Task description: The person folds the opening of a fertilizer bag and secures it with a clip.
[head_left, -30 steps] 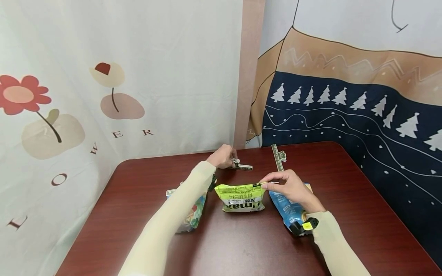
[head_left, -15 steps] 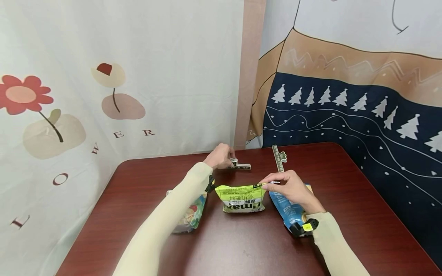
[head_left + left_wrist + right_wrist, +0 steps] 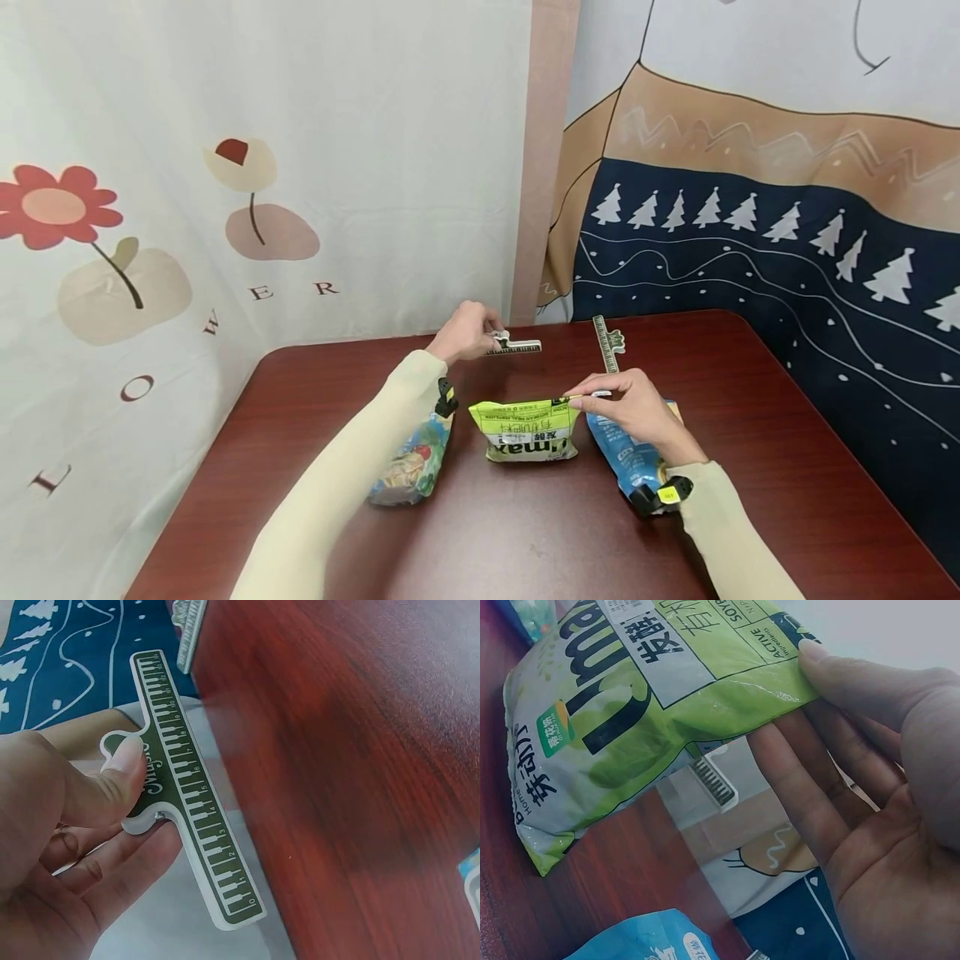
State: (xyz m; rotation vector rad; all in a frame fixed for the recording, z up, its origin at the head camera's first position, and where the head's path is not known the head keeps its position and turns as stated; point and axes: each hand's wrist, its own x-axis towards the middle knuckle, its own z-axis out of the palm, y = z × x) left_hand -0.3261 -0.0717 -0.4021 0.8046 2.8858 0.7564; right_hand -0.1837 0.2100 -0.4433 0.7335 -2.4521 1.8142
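One piano-patterned clip (image 3: 199, 802), I see, is pinched in the left hand (image 3: 465, 332); the right hand (image 3: 633, 412) pinches a green bag (image 3: 607, 712) by its corner.

A dark red table (image 3: 540, 533) spans the lower frame; on it a green bag (image 3: 525, 440) stands at centre, a blue bag (image 3: 624, 454) lies to its right, a colourful bag (image 3: 423, 462) to its left, a clip (image 3: 604, 343) toward upper right
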